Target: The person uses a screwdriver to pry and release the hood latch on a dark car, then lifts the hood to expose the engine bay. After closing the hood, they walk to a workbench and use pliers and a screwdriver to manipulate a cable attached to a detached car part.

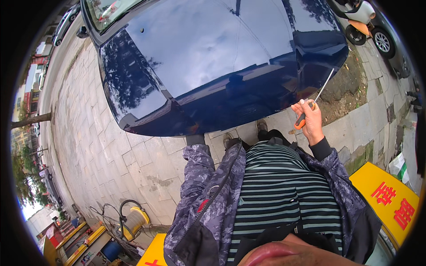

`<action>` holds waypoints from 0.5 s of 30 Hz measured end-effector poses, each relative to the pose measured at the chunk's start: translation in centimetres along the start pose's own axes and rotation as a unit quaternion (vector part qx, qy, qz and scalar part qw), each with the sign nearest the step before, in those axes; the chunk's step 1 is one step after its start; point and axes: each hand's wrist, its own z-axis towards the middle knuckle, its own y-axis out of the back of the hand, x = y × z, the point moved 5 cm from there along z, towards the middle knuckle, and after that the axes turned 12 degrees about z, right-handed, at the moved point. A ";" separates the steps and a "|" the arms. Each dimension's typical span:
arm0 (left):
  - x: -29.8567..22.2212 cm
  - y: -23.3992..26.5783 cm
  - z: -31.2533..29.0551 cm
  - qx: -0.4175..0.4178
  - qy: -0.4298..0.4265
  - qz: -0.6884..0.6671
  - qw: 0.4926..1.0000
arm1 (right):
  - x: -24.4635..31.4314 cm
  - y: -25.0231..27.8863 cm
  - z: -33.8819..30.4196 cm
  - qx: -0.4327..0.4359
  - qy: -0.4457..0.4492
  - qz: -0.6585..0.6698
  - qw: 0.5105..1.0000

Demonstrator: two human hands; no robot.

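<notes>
A dark blue car point(230, 106) stands in front of me, its bonnet filling the upper middle and reflecting sky and cables. My right hand point(314, 122), to the right of its front edge, is closed round a screwdriver point(325, 86). The orange and black handle shows at the fingers, and the long metal shaft tilts up and right across the car's front corner. My left forearm point(196, 154), in a patterned sleeve with a dark cuff, reaches to the car's front edge. That edge hides my left hand, so its fingers cannot be seen.
Grey paving point(146, 164) surrounds the car, with a bare soil patch point(339, 104) beside its right corner. A parked scooter point(356, 34) and another car's wheel point(383, 43) are at the upper right. Yellow boards point(370, 177) lie near me. A yellow reel point(135, 221) with hose stands lower left.
</notes>
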 end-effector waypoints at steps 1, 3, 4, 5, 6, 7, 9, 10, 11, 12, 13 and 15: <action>0.2 0.3 -0.3 0.004 -0.001 -0.004 1.000 | -0.4 0.2 0.3 0.002 0.002 0.009 1.000; 0.8 1.0 -0.7 0.011 -0.005 -0.011 1.000 | -1.4 0.7 0.7 -0.008 -0.003 -0.004 1.000; 1.2 1.5 -0.8 0.016 -0.008 -0.010 1.000 | -1.8 1.1 0.9 -0.013 -0.005 -0.006 1.000; 1.5 1.9 -0.9 0.024 -0.013 -0.003 1.000 | -2.3 1.3 1.0 -0.012 -0.005 -0.010 1.000; 1.8 2.2 -0.8 0.032 -0.018 0.005 0.999 | -2.7 1.5 1.1 -0.012 -0.005 -0.014 1.000; 1.9 2.5 -0.8 0.024 -0.043 0.090 0.995 | -3.1 1.8 1.3 -0.013 -0.003 -0.018 1.000; 1.6 1.6 -1.2 0.078 -0.115 0.176 0.975 | -3.9 2.3 1.8 -0.014 -0.004 -0.026 1.000; 1.8 0.8 -0.9 0.092 -0.043 -0.117 0.988 | -4.3 2.4 2.1 -0.010 0.001 -0.020 1.000; 1.5 0.3 -1.5 0.075 -0.044 -0.134 0.987 | -4.6 2.6 2.4 -0.005 0.002 -0.025 1.000; 1.1 -0.7 -2.2 0.081 -0.031 -0.150 0.985 | -5.0 2.8 2.8 -0.017 -0.004 -0.036 0.999; 0.6 -2.0 -3.2 0.085 -0.020 -0.157 0.984 | -5.3 3.0 3.1 -0.017 -0.006 -0.035 0.999; -0.4 -4.0 -5.4 0.081 -0.007 -0.165 0.983 | -6.0 3.4 3.7 -0.020 -0.010 -0.037 0.999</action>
